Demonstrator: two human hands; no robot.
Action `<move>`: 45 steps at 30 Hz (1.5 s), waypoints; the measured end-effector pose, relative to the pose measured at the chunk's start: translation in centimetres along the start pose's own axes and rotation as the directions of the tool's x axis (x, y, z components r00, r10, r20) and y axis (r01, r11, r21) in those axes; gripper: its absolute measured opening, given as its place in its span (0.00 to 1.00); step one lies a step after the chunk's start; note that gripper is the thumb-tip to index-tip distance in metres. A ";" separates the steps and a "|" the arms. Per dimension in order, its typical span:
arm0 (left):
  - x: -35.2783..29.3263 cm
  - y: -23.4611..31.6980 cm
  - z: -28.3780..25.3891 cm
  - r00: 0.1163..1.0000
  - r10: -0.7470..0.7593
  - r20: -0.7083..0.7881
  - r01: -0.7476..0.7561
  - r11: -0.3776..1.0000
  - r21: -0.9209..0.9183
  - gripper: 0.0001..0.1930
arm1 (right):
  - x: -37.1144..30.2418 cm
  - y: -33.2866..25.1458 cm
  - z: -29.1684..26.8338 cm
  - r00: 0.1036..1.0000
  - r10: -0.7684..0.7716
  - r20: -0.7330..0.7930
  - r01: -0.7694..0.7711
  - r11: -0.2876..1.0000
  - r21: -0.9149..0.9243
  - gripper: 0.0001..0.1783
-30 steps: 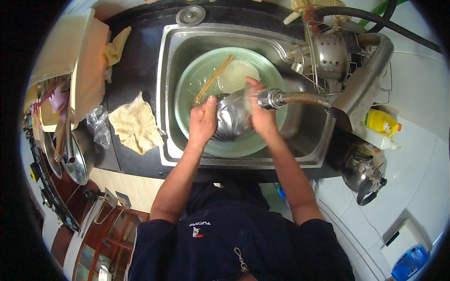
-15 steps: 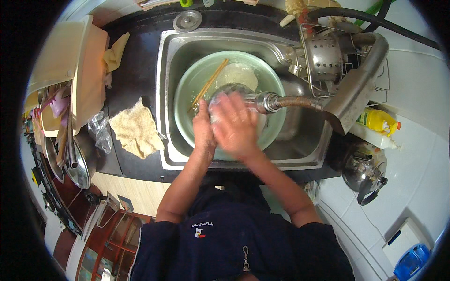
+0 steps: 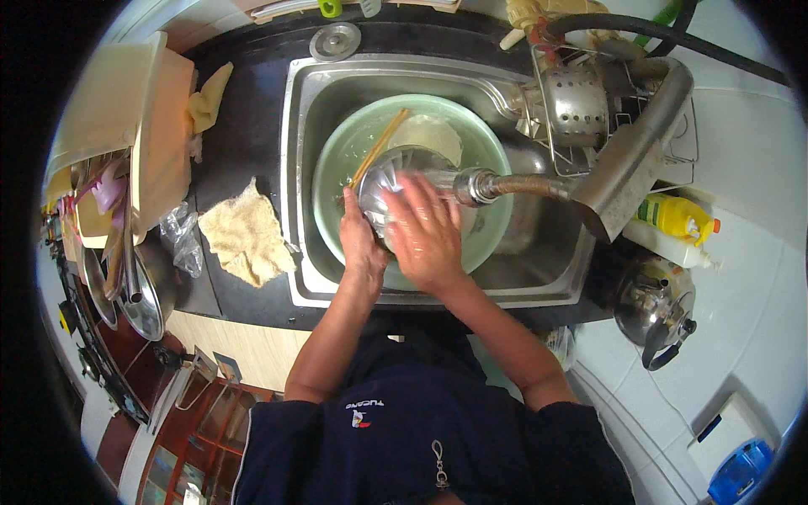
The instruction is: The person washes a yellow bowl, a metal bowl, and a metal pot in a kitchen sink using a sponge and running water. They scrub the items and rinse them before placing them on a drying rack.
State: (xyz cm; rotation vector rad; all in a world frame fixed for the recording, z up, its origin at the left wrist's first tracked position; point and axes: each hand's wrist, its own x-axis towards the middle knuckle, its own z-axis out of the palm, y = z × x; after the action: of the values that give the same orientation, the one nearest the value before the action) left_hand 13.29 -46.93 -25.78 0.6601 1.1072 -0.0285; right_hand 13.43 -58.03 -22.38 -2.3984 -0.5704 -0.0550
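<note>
My left hand [image 3: 362,240] grips the near left edge of a shiny round bowl [image 3: 380,181], thumb along its rim. My right hand [image 3: 427,240] lies wet over the bowl with its fingers stretched out and slightly apart. The bowl is tilted, and its near right part is hidden behind that hand. Just to its right is the faucet head [image 3: 477,187]. All this is above a pale green basin [image 3: 330,156] holding water. In the basin, wooden chopsticks [image 3: 383,143] lean at the left and a pale round dish [image 3: 433,133] sits at the back.
The basin stands in a steel sink [image 3: 539,273]. A cream cloth [image 3: 247,236] lies on the black counter to the left, near a utensil bin [image 3: 160,126]. At right are a wire rack with a perforated steel holder [image 3: 574,105], a yellow bottle [image 3: 677,217] and a kettle [image 3: 655,301].
My right hand has shifted slightly down and right across the bowl, uncovering more of its shiny surface. My left hand has moved slightly left, still on the bowl's edge.
</note>
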 end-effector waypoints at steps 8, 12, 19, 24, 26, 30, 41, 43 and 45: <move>0.0 0.8 0.4 0.994 -0.047 0.099 0.050 0.998 -0.028 0.24 | 1.9 8.0 2.2 0.903 0.428 0.026 -0.365 0.734 0.573 0.23; 2.0 -1.1 -1.3 0.995 0.028 0.095 -0.021 0.998 -0.067 0.24 | -0.1 0.6 0.3 0.996 0.080 -0.025 -0.079 0.997 0.021 0.26; 1.1 0.5 -0.4 0.990 -0.017 0.137 0.021 0.999 -0.028 0.24 | 2.7 8.7 1.9 0.943 0.332 0.038 -0.298 0.786 0.541 0.19; 1.6 -0.4 -1.2 0.997 -0.053 0.061 0.054 0.998 -0.012 0.24 | 0.6 2.3 -1.0 0.997 0.051 0.066 -0.057 0.993 0.101 0.23; 1.5 -0.5 -1.2 0.998 -0.047 0.043 0.046 0.998 0.033 0.25 | 1.5 1.0 -1.4 0.978 -0.117 0.173 0.109 0.993 0.054 0.23; 2.4 0.3 -0.8 0.989 -0.059 0.136 0.060 0.998 -0.003 0.26 | 5.2 7.4 -0.2 0.978 0.123 0.167 -0.178 0.914 0.365 0.22; 1.7 0.6 0.0 0.980 0.072 0.186 -0.091 0.991 0.094 0.25 | 4.3 3.9 0.1 0.997 -0.064 0.053 0.047 0.959 0.280 0.24; 0.4 1.6 1.0 0.978 0.045 0.203 -0.075 0.987 0.145 0.25 | 6.2 7.7 0.4 0.991 0.130 -0.028 -0.106 0.899 0.424 0.24; 0.0 2.0 1.4 0.985 0.045 0.168 -0.056 0.997 0.061 0.25 | 5.8 9.6 0.6 0.908 0.420 -0.005 -0.337 0.737 0.585 0.24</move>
State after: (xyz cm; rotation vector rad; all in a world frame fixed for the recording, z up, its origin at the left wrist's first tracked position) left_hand 15.09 -45.99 -24.47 0.7307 0.9311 -0.0757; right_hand 22.58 -61.94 -27.52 -1.8448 0.0010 0.1167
